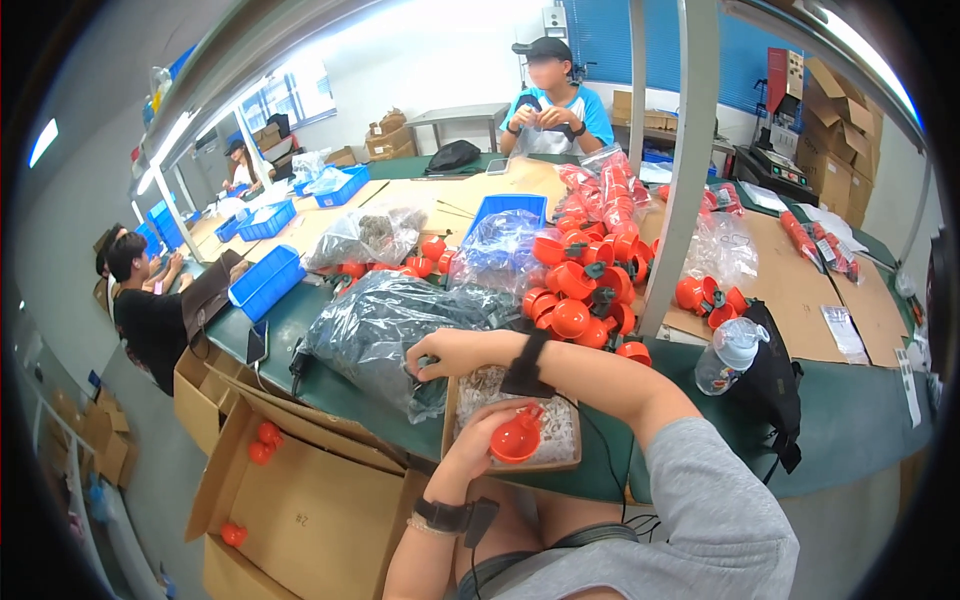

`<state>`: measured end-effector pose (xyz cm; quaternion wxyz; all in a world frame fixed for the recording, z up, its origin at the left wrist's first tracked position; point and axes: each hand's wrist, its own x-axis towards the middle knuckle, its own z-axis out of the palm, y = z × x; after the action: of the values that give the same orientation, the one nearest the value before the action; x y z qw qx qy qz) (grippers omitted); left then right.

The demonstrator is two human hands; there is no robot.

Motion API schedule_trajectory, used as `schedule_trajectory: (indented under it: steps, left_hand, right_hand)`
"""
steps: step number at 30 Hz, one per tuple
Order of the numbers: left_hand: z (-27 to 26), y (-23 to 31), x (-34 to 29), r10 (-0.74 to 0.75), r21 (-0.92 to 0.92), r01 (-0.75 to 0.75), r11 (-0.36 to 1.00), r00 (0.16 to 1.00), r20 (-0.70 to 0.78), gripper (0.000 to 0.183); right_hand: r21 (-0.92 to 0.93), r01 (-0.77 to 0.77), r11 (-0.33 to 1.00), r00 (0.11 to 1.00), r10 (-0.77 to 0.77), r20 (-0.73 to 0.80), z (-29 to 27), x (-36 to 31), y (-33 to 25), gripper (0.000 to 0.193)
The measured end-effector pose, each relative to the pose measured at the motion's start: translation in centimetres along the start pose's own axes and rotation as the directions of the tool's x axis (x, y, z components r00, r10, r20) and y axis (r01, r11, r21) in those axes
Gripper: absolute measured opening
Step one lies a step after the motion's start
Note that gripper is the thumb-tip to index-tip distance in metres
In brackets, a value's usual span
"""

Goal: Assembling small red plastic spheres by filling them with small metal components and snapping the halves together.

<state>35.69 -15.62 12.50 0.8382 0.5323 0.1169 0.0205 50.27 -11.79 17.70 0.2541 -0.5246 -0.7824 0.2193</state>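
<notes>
My left hand [476, 440] is closed around a red plastic cup [516, 438], its round hollow turned up toward me. It is held over a small cardboard box [450, 420] of small pale pieces, too fine to make out. My right arm crosses above that box to the left. At the near side of a large clear plastic bag [385, 315] full of dark small parts, the curled fingers of my right hand [432, 357] pinch together; what is between them is hidden. Beyond the bag lies a heap of red cups [575, 290] with dark fittings.
A large open carton [310, 500] with a few red cups stands below left. Blue bins [268, 280], a phone [258, 342], a bottle [732, 352] and a black bag [775, 390] are on the table. A metal post [682, 180] rises beyond. Across sits another person [555, 110]; others sit left.
</notes>
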Motion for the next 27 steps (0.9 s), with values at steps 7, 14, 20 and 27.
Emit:
schedule_trajectory:
  steps: [7,14,20,27]
  left_hand:
    - [0.2,-0.3,0.2,0.018,-0.102,-0.022,0.994,0.999,-0.047,0.037]
    - [0.1,0.0,0.1,0.007,-0.105,-0.013,0.994,0.998,-0.056,0.031]
    - [0.2,0.5,0.5,0.039,-0.137,-0.051,0.989,0.996,-0.085,0.033]
    - [-0.2,-0.4,0.1,0.046,-0.094,-0.054,0.994,0.996,-0.080,0.035]
  right_hand:
    - [0.446,-0.134,0.885,0.929,0.268,-0.254,-5.5,-11.2,-1.8,0.018]
    - [0.737,0.027,0.675,0.912,0.286,-0.294,-0.7,-16.8,-1.3,0.021]
    - [0.749,0.009,0.662,0.896,0.327,-0.300,-0.1,-17.1,-1.4,0.036]
    - [0.585,0.021,0.811,0.908,0.230,-0.350,1.1,-16.5,-1.5,0.033]
